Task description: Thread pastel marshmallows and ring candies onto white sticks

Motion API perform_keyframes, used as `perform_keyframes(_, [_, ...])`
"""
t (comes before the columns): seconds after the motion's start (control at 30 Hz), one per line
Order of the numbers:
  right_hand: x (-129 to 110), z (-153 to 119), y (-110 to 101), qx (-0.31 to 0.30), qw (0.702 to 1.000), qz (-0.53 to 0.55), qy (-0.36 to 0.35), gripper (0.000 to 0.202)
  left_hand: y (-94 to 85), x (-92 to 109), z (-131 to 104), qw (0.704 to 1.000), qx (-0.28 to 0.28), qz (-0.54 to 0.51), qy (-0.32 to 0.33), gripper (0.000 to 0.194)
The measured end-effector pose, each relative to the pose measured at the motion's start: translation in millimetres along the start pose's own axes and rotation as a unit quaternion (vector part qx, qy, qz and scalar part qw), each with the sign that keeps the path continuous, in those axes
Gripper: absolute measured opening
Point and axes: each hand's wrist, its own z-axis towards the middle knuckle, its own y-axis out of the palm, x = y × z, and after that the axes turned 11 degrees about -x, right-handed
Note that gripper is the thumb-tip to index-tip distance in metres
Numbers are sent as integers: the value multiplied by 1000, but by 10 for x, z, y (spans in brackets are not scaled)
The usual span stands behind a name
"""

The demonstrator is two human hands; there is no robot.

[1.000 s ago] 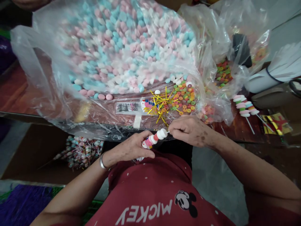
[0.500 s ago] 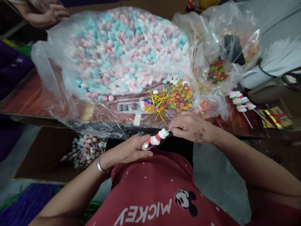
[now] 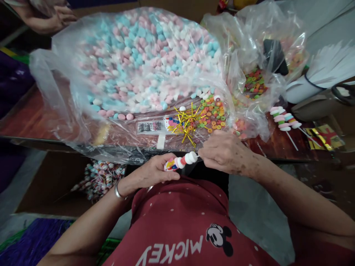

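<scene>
Between my hands, just off the table's front edge, is a candy skewer point(image 3: 183, 161): white pieces and a red one on a white stick, with a colourful printed wrapper at its left end. My left hand point(image 3: 156, 170) grips the wrapped end between thumb and fingers. At the other end, my right hand point(image 3: 222, 152) pinches the bare stick close to the last white candy. On the table behind lie gold twist ties point(image 3: 187, 123), ring candies point(image 3: 213, 112) in orange, green and yellow, and printed wrappers point(image 3: 151, 126).
A big clear bag of pink, blue and white candies point(image 3: 149, 62) fills the table's middle. Finished-looking candy skewers point(image 3: 284, 118) lie at right, near a holder of white sticks point(image 3: 330, 70). Below left, a cardboard box point(image 3: 41, 184) holds wrapped candies. Another person's hands point(image 3: 62, 17) show top left.
The candy skewer has turned to lie flatter, its wrapped end slightly higher and further left. My left hand has risen a little. Both hands keep their hold.
</scene>
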Motion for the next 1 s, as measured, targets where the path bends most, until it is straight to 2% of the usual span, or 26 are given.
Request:
perform_keyframes(0.1, [-5,41,54,-25,995,91,31,29,-3,51,60,994,3,105,10,34])
perform_keyframes(0.17, [11,61,59,-62,979,185,62,26,-12,79,89,990,-12,141,16,35])
perform_keyframes(0.27, [41,83,41,-101,943,305,86,24,-36,92,114,991,-49,118,34,36])
perform_keyframes(0.4, [-11,119,124,-116,918,361,119,24,-36,86,139,993,-55,96,40,36])
perform_keyframes(0.47, [-69,138,225,-120,923,345,117,24,-9,82,162,994,-33,99,38,35])
perform_keyframes(0.6, [-108,150,392,-92,968,228,50,27,67,88,228,993,-15,111,32,37])
perform_keyframes(0.7, [-38,137,407,-66,983,172,7,30,94,112,250,992,5,114,45,42])
perform_keyframes(0.8, [50,119,349,-48,985,167,11,29,62,135,203,990,43,126,35,55])
perform_keyframes(0.87, [91,112,296,-45,985,162,27,27,14,127,140,989,39,144,4,48])
perform_keyframes(1.0, [134,110,205,-57,988,141,34,26,-83,42,30,989,-16,145,-35,33])
